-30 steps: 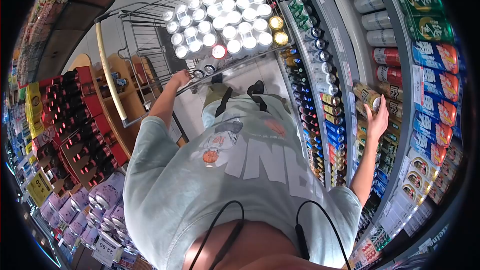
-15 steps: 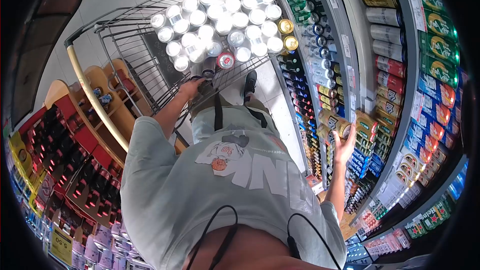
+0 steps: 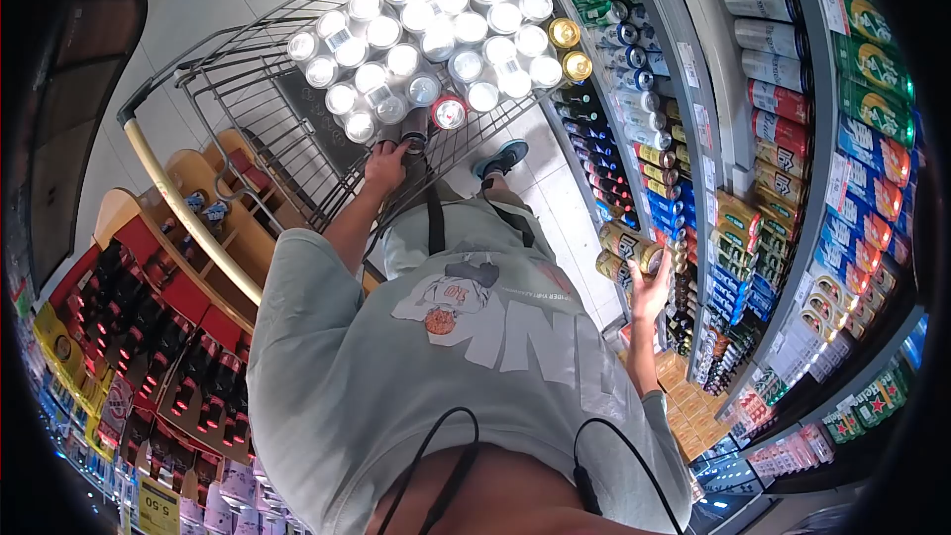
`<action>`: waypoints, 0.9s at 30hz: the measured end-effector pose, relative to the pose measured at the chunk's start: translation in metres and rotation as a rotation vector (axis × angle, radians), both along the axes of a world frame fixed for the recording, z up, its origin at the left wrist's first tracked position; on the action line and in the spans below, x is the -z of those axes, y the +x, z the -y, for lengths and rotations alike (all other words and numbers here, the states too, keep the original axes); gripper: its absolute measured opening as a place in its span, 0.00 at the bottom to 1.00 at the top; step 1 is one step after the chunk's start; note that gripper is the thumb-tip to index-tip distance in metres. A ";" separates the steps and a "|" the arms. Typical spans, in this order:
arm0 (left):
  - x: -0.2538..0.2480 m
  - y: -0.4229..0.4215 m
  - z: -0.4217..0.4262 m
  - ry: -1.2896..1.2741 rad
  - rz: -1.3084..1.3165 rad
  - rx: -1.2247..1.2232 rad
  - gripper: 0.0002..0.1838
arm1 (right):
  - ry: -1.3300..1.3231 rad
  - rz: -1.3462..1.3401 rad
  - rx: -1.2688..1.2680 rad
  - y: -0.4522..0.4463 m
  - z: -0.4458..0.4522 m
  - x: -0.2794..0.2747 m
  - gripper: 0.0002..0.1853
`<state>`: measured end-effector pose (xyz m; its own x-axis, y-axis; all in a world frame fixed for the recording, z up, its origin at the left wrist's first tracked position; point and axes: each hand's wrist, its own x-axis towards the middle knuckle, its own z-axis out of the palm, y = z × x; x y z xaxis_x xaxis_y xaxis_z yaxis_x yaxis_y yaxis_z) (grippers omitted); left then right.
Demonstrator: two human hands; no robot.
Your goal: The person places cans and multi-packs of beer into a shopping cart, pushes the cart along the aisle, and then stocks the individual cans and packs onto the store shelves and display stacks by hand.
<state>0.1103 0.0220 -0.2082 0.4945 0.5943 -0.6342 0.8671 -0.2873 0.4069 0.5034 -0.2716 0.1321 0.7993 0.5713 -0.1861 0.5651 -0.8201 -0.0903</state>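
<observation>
Two gold drink cans (image 3: 628,244) are side by side in my right hand (image 3: 651,282), which is closed around their near ends between the shelf and my body. My left hand (image 3: 384,170) is at the near side of the wire shopping cart (image 3: 260,176), with its fingers curled over dark cans (image 3: 414,127) lying there; the exact grip is partly hidden. Many silver-topped cans (image 3: 437,41) fill the cart, their tops glaring in the light. Among them are a red-rimmed can (image 3: 449,113) and two gold-topped cans (image 3: 565,33) at the right end.
Tall shelves of cans and multipacks (image 3: 872,178) line the right side, including gold cans (image 3: 778,183). The cart's pale handle (image 3: 183,213) extends at the left. A wooden rack of dark bottles (image 3: 188,327) stands beyond it. Floor tiles (image 3: 555,188) show by my foot.
My right hand has moved left, away from the shelf, with the gold cans in it. My left hand has stayed by the dark cans, its fingers now further over them. My foot has shifted.
</observation>
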 end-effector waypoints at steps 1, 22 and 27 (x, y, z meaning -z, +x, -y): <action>-0.003 -0.001 -0.001 0.025 -0.009 0.014 0.35 | 0.001 0.023 -0.012 -0.001 0.002 0.002 0.45; 0.065 0.009 0.010 -0.114 0.144 -0.434 0.29 | 0.069 -0.025 0.029 -0.018 0.042 0.017 0.44; 0.066 0.017 0.007 -0.056 0.033 -0.378 0.36 | 0.035 -0.107 0.150 -0.024 0.042 0.020 0.45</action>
<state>0.1276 0.0152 -0.2741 0.2674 0.7034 -0.6586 0.8940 0.0740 0.4420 0.4796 -0.3137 0.1124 0.8526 0.4550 -0.2570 0.4225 -0.8896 -0.1732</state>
